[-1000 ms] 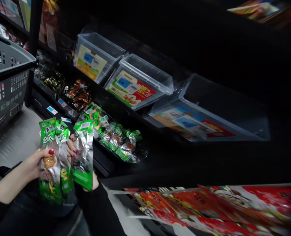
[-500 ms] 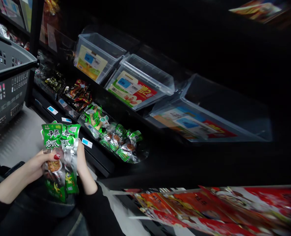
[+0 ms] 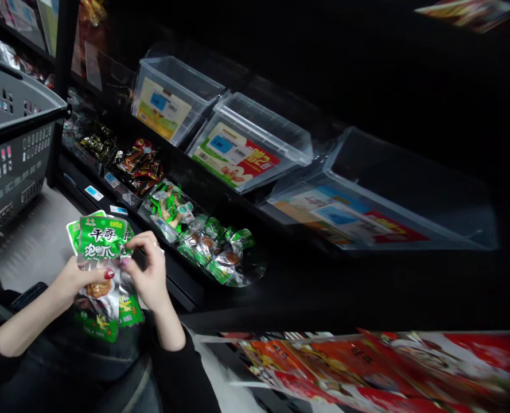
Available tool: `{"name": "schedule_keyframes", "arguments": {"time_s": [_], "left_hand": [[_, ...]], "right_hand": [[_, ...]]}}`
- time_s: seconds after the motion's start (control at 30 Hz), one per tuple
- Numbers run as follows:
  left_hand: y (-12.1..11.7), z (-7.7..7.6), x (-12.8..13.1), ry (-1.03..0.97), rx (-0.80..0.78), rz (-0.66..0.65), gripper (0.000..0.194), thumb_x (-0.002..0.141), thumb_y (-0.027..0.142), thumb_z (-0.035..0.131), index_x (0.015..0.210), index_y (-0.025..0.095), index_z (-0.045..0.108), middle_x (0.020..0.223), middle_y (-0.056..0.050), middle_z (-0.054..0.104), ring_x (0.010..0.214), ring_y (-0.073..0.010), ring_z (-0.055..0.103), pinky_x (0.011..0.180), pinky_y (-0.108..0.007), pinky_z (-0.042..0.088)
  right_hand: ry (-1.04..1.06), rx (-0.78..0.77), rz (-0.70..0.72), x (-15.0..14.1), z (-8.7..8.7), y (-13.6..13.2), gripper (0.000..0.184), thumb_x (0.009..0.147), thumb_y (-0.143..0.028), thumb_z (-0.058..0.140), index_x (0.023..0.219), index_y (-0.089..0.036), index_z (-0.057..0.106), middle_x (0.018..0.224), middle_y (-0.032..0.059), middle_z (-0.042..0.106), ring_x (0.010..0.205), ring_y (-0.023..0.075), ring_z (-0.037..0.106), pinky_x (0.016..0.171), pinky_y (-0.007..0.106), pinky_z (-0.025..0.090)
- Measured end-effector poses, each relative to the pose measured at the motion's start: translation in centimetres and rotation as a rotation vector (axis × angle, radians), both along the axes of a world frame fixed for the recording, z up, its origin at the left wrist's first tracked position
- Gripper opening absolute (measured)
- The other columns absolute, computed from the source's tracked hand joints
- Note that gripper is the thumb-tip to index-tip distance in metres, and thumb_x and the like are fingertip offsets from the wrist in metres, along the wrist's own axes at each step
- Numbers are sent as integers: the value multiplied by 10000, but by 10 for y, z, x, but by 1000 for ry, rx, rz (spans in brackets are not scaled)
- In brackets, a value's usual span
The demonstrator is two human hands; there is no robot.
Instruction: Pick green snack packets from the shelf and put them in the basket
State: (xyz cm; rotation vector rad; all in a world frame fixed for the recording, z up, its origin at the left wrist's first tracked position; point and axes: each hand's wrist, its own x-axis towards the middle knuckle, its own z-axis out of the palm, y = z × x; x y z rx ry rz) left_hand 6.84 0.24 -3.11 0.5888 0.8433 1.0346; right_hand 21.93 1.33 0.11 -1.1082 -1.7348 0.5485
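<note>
My left hand [image 3: 76,278] grips a small stack of green and silver snack packets [image 3: 104,238], its red-nailed thumb lying across the front one. White lettering and a food picture mark that packet. Another packet [image 3: 131,310] sticks out behind it on the right, and a pale-edged corner shows at the upper left. My right hand [image 3: 151,267] is at the stack's right edge, thumb and index finger bent together on the rear packet's upper part. How much it grips there is partly hidden. The stack is upright above my lap.
A grey shopping basket [image 3: 18,155] stands at the left. Open bins on the low shelf hold green packets [image 3: 226,258] and dark red packets [image 3: 140,166]. Clear plastic boxes [image 3: 255,120] line the shelf above. Red and orange bags [image 3: 323,367] lie at the lower right.
My right hand has come from behind the packets to their right edge, fingers now visible. The front packet has shifted right over the rear one, and another corner shows at the upper left.
</note>
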Motion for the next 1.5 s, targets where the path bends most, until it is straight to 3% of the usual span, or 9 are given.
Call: {"name": "schedule_keyframes", "arguments": {"time_s": [0.2, 0.4, 0.6, 0.97, 1.17, 1.27, 1.33, 1.4, 1.5], "left_hand": [[6, -9, 0, 79, 79, 42, 411, 474, 157, 817, 858, 129, 674, 835, -71, 746, 822, -260, 676, 748, -319, 522], [6, -19, 3, -22, 6, 137, 487, 615, 448, 728, 988, 149, 636, 890, -102, 742, 905, -279, 666, 761, -337, 531], [8, -6, -2, -10, -82, 137, 387, 561, 342, 789, 878, 158, 663, 886, -81, 748, 879, -272, 678, 704, -301, 551], [12, -2, -5, 7, -98, 210, 237, 636, 208, 728, 865, 152, 694, 760, -32, 754, 645, -191, 694, 643, -271, 560], [9, -2, -5, -34, -130, 157, 168, 667, 185, 704, 828, 140, 683, 688, -25, 746, 586, -168, 681, 592, -246, 552], [8, 0, -4, -74, -179, 109, 116, 688, 170, 680, 797, 130, 682, 659, -38, 740, 554, -170, 673, 565, -246, 551], [7, 1, -4, -115, -199, 103, 71, 694, 145, 666, 762, 129, 678, 647, -42, 736, 542, -166, 669, 544, -236, 551], [7, 1, -4, -172, -195, 120, 64, 678, 98, 663, 733, 129, 671, 638, -39, 732, 536, -161, 666, 542, -229, 554], [6, 2, -5, -234, -179, 130, 114, 621, 32, 675, 684, 124, 654, 583, -35, 711, 487, -159, 646, 497, -229, 549]], "right_hand": [[-106, -154, 11, -13, -8, 0, 174, 779, -262, 550, 638, -220, 457, 689, -19, 449, 710, 168, 428, 696, 306, 318], [269, -224, -79, -12, -16, 2, 167, 815, -334, 519, 707, -220, 462, 623, -48, 439, 594, 124, 404, 581, 247, 320], [899, -390, -11, -7, -10, 9, 188, 726, -350, 613, 770, -256, 456, 739, -48, 513, 628, 113, 489, 613, 247, 405], [1310, -712, 673, 26, -14, 10, 239, 761, -382, 565, 754, -241, 372, 437, -160, 204, 252, 1, 18, 247, 122, 84], [1368, -804, 439, 26, -11, 15, 59, 771, -192, 525, 738, -167, 483, 513, -130, 360, 309, -19, 225, 267, 87, 182], [1326, -786, 394, 26, -12, 20, 389, 818, -172, 94, 488, -94, 285, 499, -128, 353, 318, -66, 277, 335, 147, 91], [1330, -777, 403, 27, -12, 21, 396, 756, -146, -77, 476, -75, 195, 507, -129, 342, 324, -77, 282, 352, 179, 82], [1335, -775, 413, 29, -12, 19, 427, 835, -290, 110, 521, -99, 326, 521, -132, 358, 325, -71, 284, 342, 125, 120], [1303, -788, 536, 28, -14, 15, 155, 769, -310, 539, 737, -178, 464, 490, -141, 301, 283, -26, 179, 281, 95, 178]]}}
